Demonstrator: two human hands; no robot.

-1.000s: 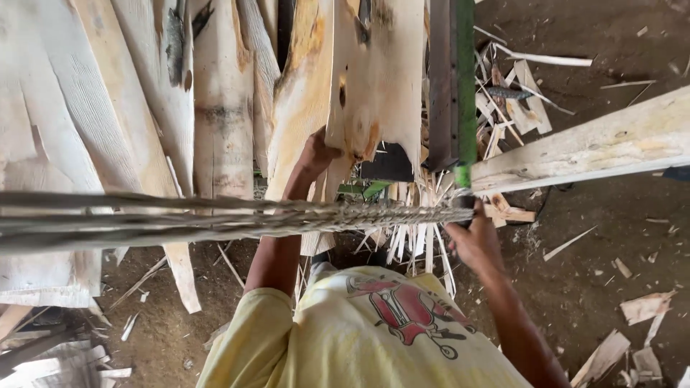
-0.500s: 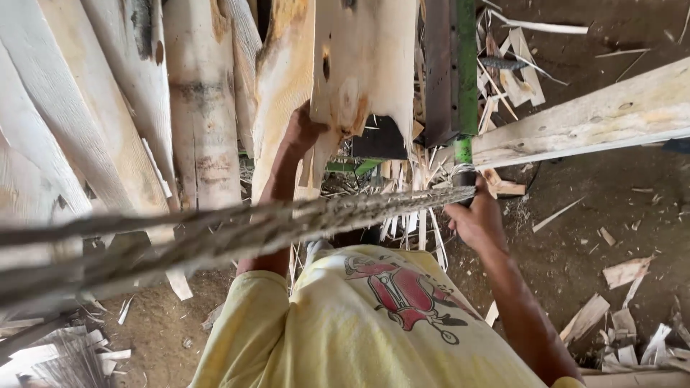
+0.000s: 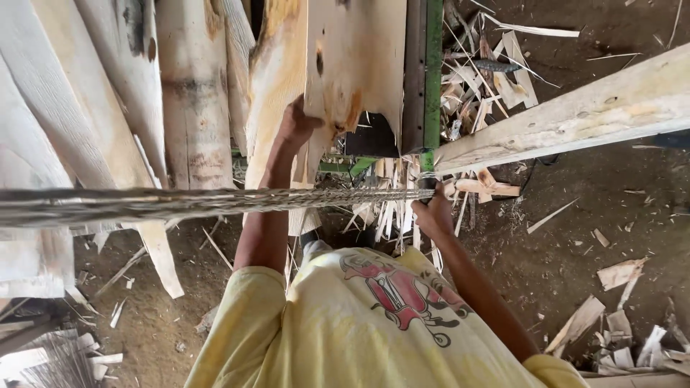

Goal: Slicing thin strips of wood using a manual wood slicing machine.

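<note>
While the left hand [image 3: 296,126] is gripping the pale wooden slab's [image 3: 356,65] lower edge, the right hand [image 3: 433,213] is clenching the braided rope [image 3: 215,201]; steadying the slab looks next.

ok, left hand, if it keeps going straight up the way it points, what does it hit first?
It is already there: the left hand presses against the lower edge of the pale wooden plank. Further that way lies only more plank, though depth is unclear.
</note>
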